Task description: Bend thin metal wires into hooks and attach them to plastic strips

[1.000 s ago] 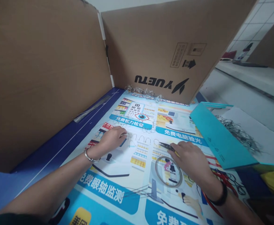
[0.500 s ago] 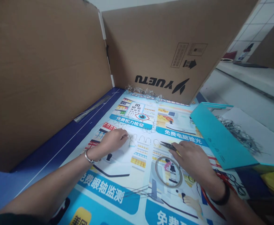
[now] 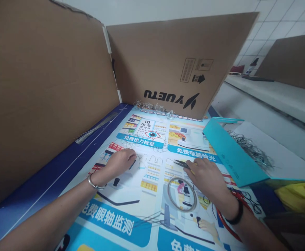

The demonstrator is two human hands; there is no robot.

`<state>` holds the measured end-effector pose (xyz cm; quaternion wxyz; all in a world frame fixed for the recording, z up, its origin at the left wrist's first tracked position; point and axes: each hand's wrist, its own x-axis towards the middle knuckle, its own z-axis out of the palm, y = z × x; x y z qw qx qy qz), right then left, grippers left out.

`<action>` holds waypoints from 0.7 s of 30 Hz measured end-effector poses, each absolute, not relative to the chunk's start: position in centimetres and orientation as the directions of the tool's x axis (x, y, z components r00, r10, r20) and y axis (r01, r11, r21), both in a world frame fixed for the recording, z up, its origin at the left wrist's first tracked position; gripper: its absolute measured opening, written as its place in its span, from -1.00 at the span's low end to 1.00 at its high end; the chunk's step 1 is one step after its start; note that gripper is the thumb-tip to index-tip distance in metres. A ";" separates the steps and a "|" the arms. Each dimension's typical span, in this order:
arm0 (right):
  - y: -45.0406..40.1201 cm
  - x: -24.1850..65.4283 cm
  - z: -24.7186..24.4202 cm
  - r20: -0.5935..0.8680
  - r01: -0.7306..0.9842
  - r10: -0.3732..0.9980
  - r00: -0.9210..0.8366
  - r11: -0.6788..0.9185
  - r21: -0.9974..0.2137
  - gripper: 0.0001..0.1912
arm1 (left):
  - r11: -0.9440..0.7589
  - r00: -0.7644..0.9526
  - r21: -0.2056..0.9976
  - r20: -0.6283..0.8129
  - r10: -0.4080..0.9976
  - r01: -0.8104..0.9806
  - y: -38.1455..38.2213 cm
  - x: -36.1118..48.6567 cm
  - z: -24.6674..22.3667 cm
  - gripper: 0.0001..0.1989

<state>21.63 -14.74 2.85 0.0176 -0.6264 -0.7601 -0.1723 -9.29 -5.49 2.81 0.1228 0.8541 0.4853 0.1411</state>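
Observation:
My left hand (image 3: 122, 162) is closed in a pinch at the left end of a thin, wavy wire (image 3: 156, 159). The bends of this wire run across the printed sheet towards my right hand (image 3: 207, 176). That hand is wrapped round a pair of pliers (image 3: 183, 164) with dark jaws and yellow on the handle. The jaw tips point left and lie close to the wire's right end; whether they grip it I cannot tell. Below the pliers lies a round coil of wire (image 3: 169, 195). Several straight wires (image 3: 148, 218) rest nearer to me.
Cardboard walls (image 3: 168, 45) stand at the left and back. A turquoise box (image 3: 225, 157) at the right holds a tangle of wire (image 3: 254, 148). More wire pieces (image 3: 154, 105) lie along the back wall, thin strips (image 3: 97, 127) at left. A red-handled tool (image 3: 227, 223) lies beneath my right wrist.
The camera view has shifted, so the scene sits further left and more of the back wall shows. Both hands keep about the same place over the sheet. The wire's curve by the pliers looks flatter.

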 end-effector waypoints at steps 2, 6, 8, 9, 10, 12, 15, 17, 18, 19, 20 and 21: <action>-14.8 21.6 2.8 0.240 0.959 0.944 -0.227 0.174 0.222 -0.76 | -0.481 0.478 0.364 0.106 0.872 0.797 -5.3 -9.3 2.8 -0.75; -14.8 21.6 2.7 0.243 0.963 0.944 -0.225 0.178 0.203 -0.76 | -0.433 0.433 0.367 0.087 0.897 0.823 -5.1 -9.3 2.7 -0.74; -14.7 21.8 2.8 0.246 0.964 0.944 -0.219 0.171 0.203 -0.75 | -0.413 0.411 0.369 0.088 0.907 0.832 -5.0 -9.3 2.6 -0.74; -14.7 21.9 2.8 0.246 0.965 0.945 -0.215 0.166 0.204 -0.74 | -0.405 0.401 0.372 0.090 0.911 0.835 -5.0 -9.3 2.6 -0.75; -14.7 22.0 2.9 0.243 0.965 0.947 -0.211 0.162 0.205 -0.74 | -0.398 0.393 0.376 0.094 0.915 0.837 -5.0 -9.3 2.6 -0.76; -14.6 22.1 3.0 0.234 0.968 0.953 -0.191 0.143 0.206 -0.72 | -0.384 0.376 0.388 0.101 0.921 0.837 -5.0 -9.3 2.6 -0.79; -14.6 22.2 3.2 0.209 0.972 0.966 -0.153 0.109 0.207 -0.72 | -0.352 0.344 0.419 0.097 0.934 0.837 -4.8 -9.3 2.4 -0.83; -14.6 22.2 3.2 0.192 0.974 0.972 -0.134 0.093 0.205 -0.72 | -0.325 0.321 0.449 0.088 0.943 0.832 -4.6 -9.3 2.2 -0.83; -14.6 22.2 3.2 0.182 0.975 0.975 -0.127 0.090 0.202 -0.72 | -0.313 0.310 0.465 0.084 0.947 0.828 -4.4 -9.3 2.1 -0.83; -14.6 22.1 3.2 0.172 0.976 0.977 -0.122 0.087 0.197 -0.73 | -0.303 0.302 0.478 0.082 0.950 0.824 -4.3 -9.3 2.0 -0.83; -14.6 22.1 3.2 0.164 0.978 0.980 -0.116 0.084 0.190 -0.73 | -0.296 0.295 0.489 0.082 0.952 0.820 -4.2 -9.3 1.8 -0.82; -14.5 22.2 3.2 0.156 0.980 0.982 -0.110 0.081 0.180 -0.73 | -0.294 0.292 0.497 0.084 0.953 0.816 -4.1 -9.4 1.7 -0.82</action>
